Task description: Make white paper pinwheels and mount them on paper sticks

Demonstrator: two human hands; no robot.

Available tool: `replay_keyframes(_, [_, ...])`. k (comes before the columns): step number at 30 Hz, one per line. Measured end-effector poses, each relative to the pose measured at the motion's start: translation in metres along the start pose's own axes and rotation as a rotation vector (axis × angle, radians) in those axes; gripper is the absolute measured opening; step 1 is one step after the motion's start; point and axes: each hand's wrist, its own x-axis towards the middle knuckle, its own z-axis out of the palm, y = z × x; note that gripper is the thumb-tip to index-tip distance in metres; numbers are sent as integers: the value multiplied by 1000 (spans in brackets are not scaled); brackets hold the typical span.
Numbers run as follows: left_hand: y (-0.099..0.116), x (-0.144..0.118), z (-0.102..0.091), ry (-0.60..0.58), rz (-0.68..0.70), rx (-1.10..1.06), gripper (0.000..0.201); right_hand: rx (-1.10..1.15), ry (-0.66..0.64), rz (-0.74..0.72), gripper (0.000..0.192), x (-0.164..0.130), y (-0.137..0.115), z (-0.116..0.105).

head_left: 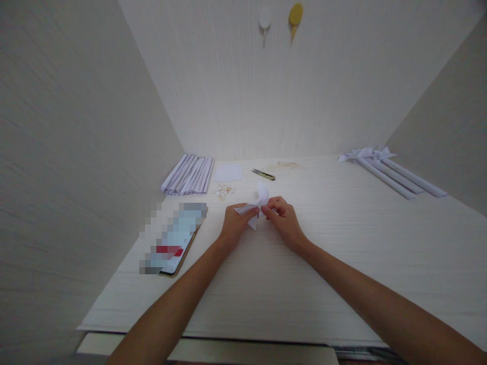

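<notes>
Above the pale bench (pixel 342 243), left hand (pixel 234 225) and right hand (pixel 285 220) pinch shut on a small folded white paper piece (pixel 255 205): light, limp, easily creased, best held at its folds.

Pixelated phone (pixel 173 241) screen, left of hands.

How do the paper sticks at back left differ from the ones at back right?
The left bundle is short sticks packed tight side by side; the right bundle is longer, fewer sticks, fanned slightly apart. The right bundle has folded paper shapes at its far end; the left bundle has none. Both are white paper lying flat on the table.
</notes>
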Motion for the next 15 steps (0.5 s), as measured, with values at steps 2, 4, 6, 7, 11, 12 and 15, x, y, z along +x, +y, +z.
replay_keyframes(2, [1,-1,0,5,-8,-11,15,-6,6,-3,19,0,-1,0])
replay_keyframes(4, [1,-1,0,4,-10,-23,15,-10,6,-1,19,0,-1,0])
replay_keyframes(6, [0,0,0,0,-6,-27,15,-11,1,-3,19,1,-1,0])
replay_keyframes(7, [0,0,0,-3,-1,-29,16,-10,1,-4,19,1,-1,0])
replay_keyframes(11, [1,0,0,-19,-7,-52,16,-4,14,-12,19,1,-1,1])
replay_keyframes(12, [2,0,0,-22,-19,-67,15,-4,18,-14,19,0,0,1])
replay_keyframes(15, [6,-1,0,-18,-46,-96,13,-8,28,-17,18,0,0,1])
